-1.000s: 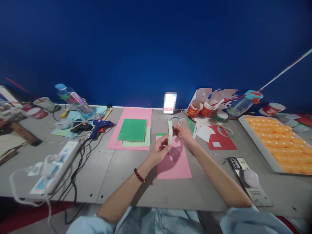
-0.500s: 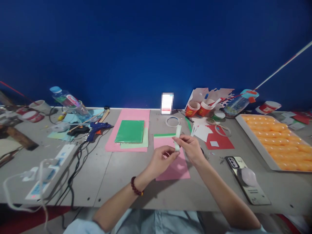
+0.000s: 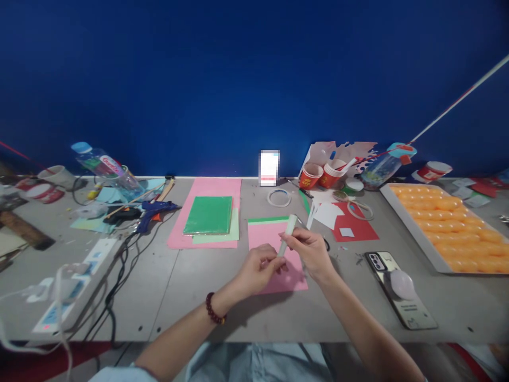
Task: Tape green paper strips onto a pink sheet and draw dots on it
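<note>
Both hands meet over a pink paper sheet [image 3: 262,239] in the middle of the grey table [image 3: 191,286]. My right hand [image 3: 312,254] pinches a pale green rolled paper strip [image 3: 287,233], which tilts up and away to the right. My left hand [image 3: 258,268], with a dark red bead bracelet on its wrist, has its fingers curled on the strip's lower end. A narrow green strip [image 3: 268,219] lies along the pink sheet's far edge.
A green pad [image 3: 209,215] on pink and light green sheets lies left of centre, with a blue glue gun [image 3: 157,208], power strip [image 3: 66,289] and cables farther left. Red cups [image 3: 318,175], red paper [image 3: 356,228], a phone [image 3: 387,270] and a tray of orange balls [image 3: 449,223] sit to the right.
Both hands drew nearer and lower over the pink sheet. The strip went from upright to tilted right, held nearer its lower end. The view shifted slightly.
</note>
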The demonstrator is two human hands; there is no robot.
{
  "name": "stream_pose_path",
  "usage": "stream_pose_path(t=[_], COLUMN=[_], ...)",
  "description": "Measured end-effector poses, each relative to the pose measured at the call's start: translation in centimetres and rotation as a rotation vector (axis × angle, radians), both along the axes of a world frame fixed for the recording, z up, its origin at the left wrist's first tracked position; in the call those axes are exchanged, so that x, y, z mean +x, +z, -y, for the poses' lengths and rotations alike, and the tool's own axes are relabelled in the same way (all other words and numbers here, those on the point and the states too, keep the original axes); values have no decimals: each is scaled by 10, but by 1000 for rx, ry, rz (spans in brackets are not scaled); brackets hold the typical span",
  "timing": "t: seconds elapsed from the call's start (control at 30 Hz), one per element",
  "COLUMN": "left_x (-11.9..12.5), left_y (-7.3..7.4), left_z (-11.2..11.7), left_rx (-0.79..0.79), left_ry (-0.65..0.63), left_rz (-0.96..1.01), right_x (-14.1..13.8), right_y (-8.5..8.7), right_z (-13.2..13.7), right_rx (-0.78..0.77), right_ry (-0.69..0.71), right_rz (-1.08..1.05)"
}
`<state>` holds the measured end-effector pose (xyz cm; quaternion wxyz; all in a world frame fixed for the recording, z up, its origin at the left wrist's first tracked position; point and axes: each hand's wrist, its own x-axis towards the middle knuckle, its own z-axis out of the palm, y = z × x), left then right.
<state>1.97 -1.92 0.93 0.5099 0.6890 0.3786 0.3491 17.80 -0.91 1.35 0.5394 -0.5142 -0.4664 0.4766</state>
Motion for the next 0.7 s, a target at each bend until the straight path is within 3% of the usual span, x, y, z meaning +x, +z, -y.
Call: stream_pose_path(t=[0.17,0.43,0.7], left_x=[-5,-12,-16], left_y=[-7,-7,-20], left_z=[2,4,5], left_rx=[-68,-130,-246], left_ry=[2,14,171], left_rz=[-62,-7,-20], right_x=[5,11,15], right_y=[-13,-12,-22], right_z=[-9,-17,-17], right_rx=[-38,-92,30], right_ry=[-88,-130,-231], right_rz=[-173,-402,-328])
